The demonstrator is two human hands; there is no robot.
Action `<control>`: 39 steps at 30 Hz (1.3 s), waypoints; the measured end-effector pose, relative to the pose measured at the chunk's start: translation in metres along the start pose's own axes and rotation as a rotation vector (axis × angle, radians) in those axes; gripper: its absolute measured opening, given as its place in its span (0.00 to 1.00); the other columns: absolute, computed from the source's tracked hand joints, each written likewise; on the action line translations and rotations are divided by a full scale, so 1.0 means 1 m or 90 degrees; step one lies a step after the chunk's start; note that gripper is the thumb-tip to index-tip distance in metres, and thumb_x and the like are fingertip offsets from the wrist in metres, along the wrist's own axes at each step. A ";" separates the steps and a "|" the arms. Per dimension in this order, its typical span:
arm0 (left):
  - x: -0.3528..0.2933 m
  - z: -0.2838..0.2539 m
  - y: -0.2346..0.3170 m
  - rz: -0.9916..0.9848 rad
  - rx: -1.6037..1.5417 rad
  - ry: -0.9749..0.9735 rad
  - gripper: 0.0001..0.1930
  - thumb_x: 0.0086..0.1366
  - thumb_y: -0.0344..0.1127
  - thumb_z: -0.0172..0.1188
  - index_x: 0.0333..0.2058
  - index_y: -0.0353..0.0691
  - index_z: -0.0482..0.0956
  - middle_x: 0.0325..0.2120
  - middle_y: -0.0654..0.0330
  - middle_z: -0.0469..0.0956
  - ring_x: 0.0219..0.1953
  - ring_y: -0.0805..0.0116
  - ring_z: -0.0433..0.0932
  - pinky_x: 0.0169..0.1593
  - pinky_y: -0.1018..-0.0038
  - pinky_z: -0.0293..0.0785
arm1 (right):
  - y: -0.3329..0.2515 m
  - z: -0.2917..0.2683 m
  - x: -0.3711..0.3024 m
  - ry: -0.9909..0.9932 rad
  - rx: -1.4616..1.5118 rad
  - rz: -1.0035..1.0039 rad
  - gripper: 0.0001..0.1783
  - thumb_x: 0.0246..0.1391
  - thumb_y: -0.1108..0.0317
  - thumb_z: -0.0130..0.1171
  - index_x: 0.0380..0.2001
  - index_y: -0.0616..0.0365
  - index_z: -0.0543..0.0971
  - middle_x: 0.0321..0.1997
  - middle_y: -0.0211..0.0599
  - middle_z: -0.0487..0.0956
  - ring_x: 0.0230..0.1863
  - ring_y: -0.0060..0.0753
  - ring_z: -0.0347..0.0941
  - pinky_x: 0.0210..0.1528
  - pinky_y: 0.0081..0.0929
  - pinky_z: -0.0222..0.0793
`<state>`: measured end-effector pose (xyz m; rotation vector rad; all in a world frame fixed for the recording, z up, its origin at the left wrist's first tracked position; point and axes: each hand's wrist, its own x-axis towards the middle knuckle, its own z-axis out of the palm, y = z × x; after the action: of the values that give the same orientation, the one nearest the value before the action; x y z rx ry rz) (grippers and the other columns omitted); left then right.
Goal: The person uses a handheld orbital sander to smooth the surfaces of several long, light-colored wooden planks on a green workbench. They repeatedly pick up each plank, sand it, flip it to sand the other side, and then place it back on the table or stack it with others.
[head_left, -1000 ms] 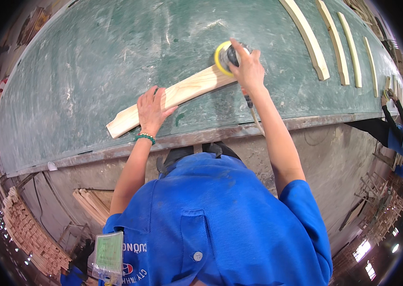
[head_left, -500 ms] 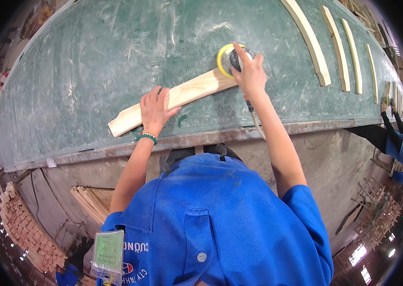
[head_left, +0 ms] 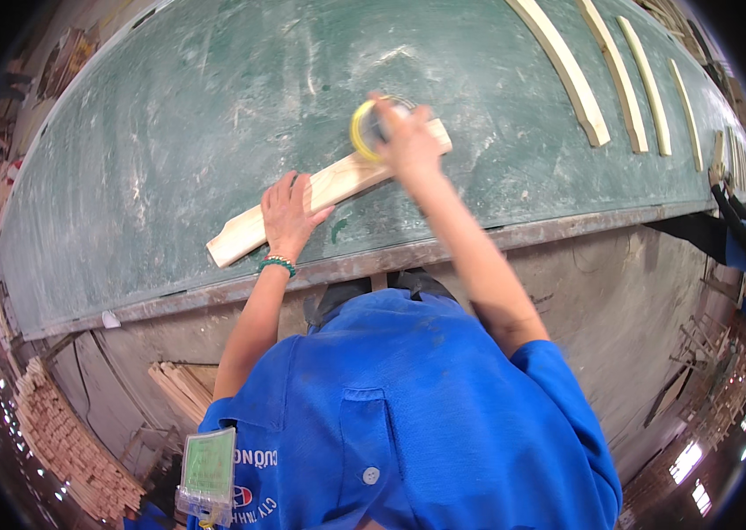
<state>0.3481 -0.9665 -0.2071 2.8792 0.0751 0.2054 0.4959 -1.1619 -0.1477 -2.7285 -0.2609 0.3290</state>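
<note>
A pale wooden board (head_left: 343, 180) lies slantwise on the green worktable (head_left: 241, 115), its left end notched and nearer to me. Over the board's left half rests my left hand (head_left: 288, 215), fingers across the top and thumb apart, gripping it. My right hand (head_left: 408, 146), smeared by motion, is wrapped round a small sander (head_left: 361, 132) with a yellow disc rim. The sander is tilted at the board's far edge, toward its right end. Whether the disc touches the wood I cannot tell.
Several long wooden strips (head_left: 567, 75) lie on the table's right side. A co-worker's arm (head_left: 730, 216) reaches onto the table at the far right. Below the table edge (head_left: 514, 237), stacked wood (head_left: 64, 433) stands at the lower left, with more wood (head_left: 704, 397) at the lower right.
My right hand has drawn the sander left along the board, uncovering the board's right end. My left hand stays on the board. The whole view has shifted slightly.
</note>
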 end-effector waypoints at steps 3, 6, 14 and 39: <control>-0.004 0.000 -0.001 -0.026 -0.005 -0.034 0.39 0.48 0.56 0.71 0.56 0.44 0.70 0.56 0.57 0.70 0.57 0.54 0.68 0.62 0.59 0.60 | -0.036 0.008 -0.036 -0.019 0.109 -0.113 0.38 0.47 0.61 0.66 0.62 0.23 0.67 0.51 0.58 0.66 0.41 0.56 0.78 0.43 0.44 0.78; -0.001 0.000 0.001 -0.009 -0.011 -0.006 0.37 0.47 0.56 0.72 0.54 0.45 0.72 0.55 0.58 0.70 0.56 0.54 0.68 0.60 0.59 0.61 | -0.040 0.014 -0.035 0.017 0.103 -0.164 0.42 0.45 0.64 0.67 0.64 0.21 0.65 0.48 0.55 0.66 0.36 0.56 0.79 0.39 0.42 0.80; -0.003 0.002 -0.001 0.005 -0.012 -0.001 0.38 0.49 0.56 0.71 0.55 0.43 0.70 0.55 0.56 0.71 0.57 0.54 0.68 0.60 0.59 0.61 | 0.036 -0.030 0.021 0.064 0.012 0.034 0.39 0.48 0.60 0.66 0.64 0.20 0.64 0.52 0.56 0.67 0.42 0.55 0.79 0.44 0.43 0.78; -0.013 -0.026 -0.043 -0.007 -0.076 -0.120 0.39 0.46 0.50 0.73 0.56 0.44 0.70 0.54 0.55 0.71 0.56 0.54 0.69 0.58 0.59 0.65 | 0.024 -0.017 -0.004 0.050 0.000 -0.103 0.44 0.46 0.64 0.69 0.65 0.20 0.63 0.48 0.54 0.68 0.39 0.56 0.79 0.43 0.44 0.78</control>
<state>0.3304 -0.9194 -0.1948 2.7632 0.0414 -0.0613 0.5002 -1.1904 -0.1404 -2.6910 -0.4566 0.1757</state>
